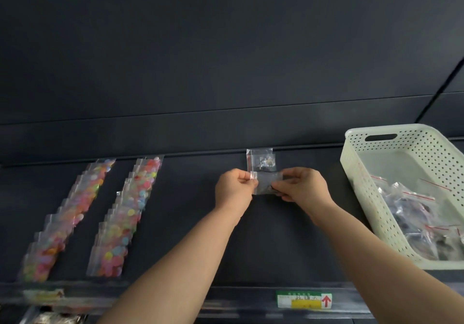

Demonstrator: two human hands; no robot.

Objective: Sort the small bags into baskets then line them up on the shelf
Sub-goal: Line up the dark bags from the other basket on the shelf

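Observation:
A small clear zip bag (265,182) with dark bits inside is held just over the dark shelf (190,223). My left hand (234,188) pinches its left edge and my right hand (302,187) pinches its right side. Directly behind it, a similar bag (261,160) with a red strip lies flat at the back of the shelf. At the right stands a cream perforated basket (361,173) holding several more clear bags (416,213) with red seals. Two rows of bags with colourful discs lie on the left: one row (67,221) far left, another (128,215) beside it.
The shelf's front rail carries a green and yellow price label (303,299) with a red arrow. A lower shelf with more goods (57,318) shows at the bottom left. The back panel (226,60) is plain dark.

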